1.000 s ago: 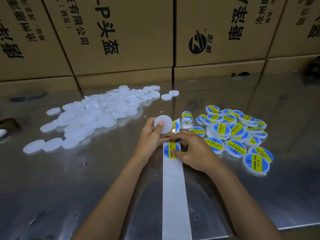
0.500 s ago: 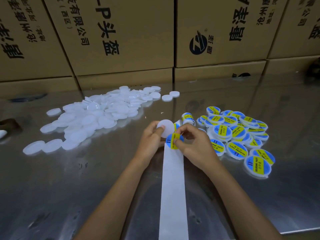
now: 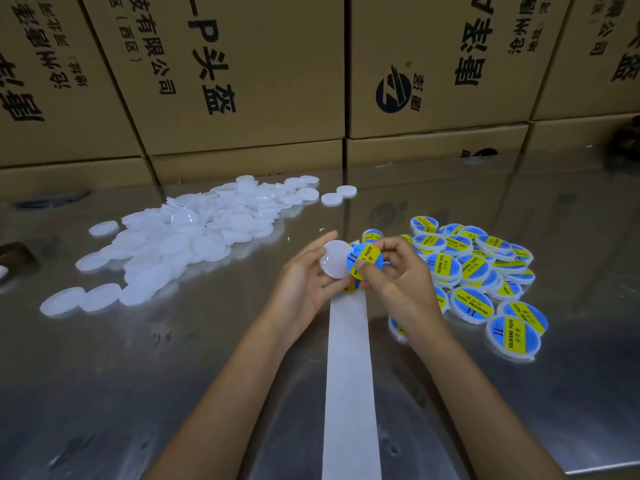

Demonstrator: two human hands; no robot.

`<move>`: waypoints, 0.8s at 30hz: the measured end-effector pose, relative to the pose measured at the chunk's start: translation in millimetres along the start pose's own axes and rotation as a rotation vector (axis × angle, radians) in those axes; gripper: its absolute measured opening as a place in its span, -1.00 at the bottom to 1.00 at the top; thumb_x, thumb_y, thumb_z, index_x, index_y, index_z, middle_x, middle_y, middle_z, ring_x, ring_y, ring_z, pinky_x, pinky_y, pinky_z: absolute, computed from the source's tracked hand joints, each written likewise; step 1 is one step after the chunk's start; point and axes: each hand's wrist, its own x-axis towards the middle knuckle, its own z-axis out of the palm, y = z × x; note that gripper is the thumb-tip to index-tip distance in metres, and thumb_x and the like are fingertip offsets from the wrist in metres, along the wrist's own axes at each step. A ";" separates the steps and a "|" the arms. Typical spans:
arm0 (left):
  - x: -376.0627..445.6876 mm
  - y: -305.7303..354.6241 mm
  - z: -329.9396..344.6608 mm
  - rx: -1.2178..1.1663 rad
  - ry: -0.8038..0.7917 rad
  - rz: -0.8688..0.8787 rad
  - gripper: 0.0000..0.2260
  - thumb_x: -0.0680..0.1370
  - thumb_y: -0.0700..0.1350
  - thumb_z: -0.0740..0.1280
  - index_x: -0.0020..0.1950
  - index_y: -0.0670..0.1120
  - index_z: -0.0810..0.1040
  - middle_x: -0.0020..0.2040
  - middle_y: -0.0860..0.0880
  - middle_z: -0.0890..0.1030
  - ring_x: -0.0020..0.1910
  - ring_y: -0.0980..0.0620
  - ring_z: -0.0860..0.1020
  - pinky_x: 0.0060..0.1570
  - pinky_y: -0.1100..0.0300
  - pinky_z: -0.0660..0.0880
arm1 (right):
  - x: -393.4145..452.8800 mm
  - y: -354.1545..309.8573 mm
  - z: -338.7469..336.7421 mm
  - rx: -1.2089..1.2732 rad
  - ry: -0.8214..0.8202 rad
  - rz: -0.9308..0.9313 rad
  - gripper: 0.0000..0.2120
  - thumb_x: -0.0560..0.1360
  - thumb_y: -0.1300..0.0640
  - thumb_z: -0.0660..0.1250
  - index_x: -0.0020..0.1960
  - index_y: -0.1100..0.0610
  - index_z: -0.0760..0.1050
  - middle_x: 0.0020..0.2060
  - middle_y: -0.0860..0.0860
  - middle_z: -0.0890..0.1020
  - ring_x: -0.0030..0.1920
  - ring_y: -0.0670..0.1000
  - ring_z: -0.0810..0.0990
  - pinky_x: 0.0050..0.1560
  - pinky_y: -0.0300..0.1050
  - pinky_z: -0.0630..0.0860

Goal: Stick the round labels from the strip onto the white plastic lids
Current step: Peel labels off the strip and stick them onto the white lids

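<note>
The round label (image 3: 364,263), blue with a yellow band, was off the strip now; a second before it lay flat on the white paper under the right fingers, and half a second before it was only part way up; now the right hand (image 3: 394,271) pinched it by its edge between thumb and fingers and held it in the air, right beside the blank lid (image 3: 335,259); I saw the left hand (image 3: 306,277) curled around that white lid, thumb on its near edge and fingers behind, with the face tilted toward the label; the label's left edge looked to be touching or just over the lid's right side, but I could not tell if it had stuck yet; the strip (image 3: 348,358) lay on the metal table (image 3: 173,375), running from the hands back toward me, its near part bare; to me this meant the peeling step was done and the sticking step was starting; the label would need to land in the middle of the lid, or it might hang over the rim or wrinkle; the pile of blank lids (image 3: 180,244) sat well off to the left, and the finished lids (image 3: 485,271) lay in a heap just to the right, so I judged there was plenty left to do.
</note>
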 end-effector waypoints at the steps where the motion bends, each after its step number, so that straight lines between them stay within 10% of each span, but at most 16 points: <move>1: -0.7 0.3 0.9 -0.020 -0.024 -0.019 -0.70 0.66 -0.20 0.16 0.35 -0.10 0.55 0.25 -0.18 0.64 0.18 -0.15 0.65 0.04 0.05 0.65 | -0.1 0.9 0.9 -0.017 -0.010 -0.012 -0.76 0.47 0.39 0.41 -0.08 0.08 0.47 -0.12 0.05 0.65 -0.20 -0.10 0.66 -0.26 -0.17 0.61; 18: -6.5 -4.1 10.1 0.111 -0.151 -0.001 -0.66 0.67 -0.24 0.10 0.38 -0.12 0.52 0.24 -0.16 0.65 0.18 -0.15 0.64 0.17 0.05 0.59 | 1.0 15.4 1.5 -0.325 0.037 -0.180 -0.75 0.40 0.09 0.53 -0.05 -0.09 0.49 -0.23 -0.23 0.62 -0.30 -0.15 0.57 -0.24 -0.34 0.48; 24: -7.5 -1.4 8.8 -0.044 -0.139 -0.032 -0.67 0.65 -0.24 0.13 0.37 -0.16 0.52 0.22 -0.24 0.64 0.24 -0.26 0.60 0.15 0.00 0.61 | 2.5 17.9 -7.2 -0.505 0.096 -0.154 -0.23 0.29 -0.26 0.51 0.41 -0.18 0.30 -0.07 -0.21 0.44 -0.10 -0.20 0.45 -0.12 -0.40 0.39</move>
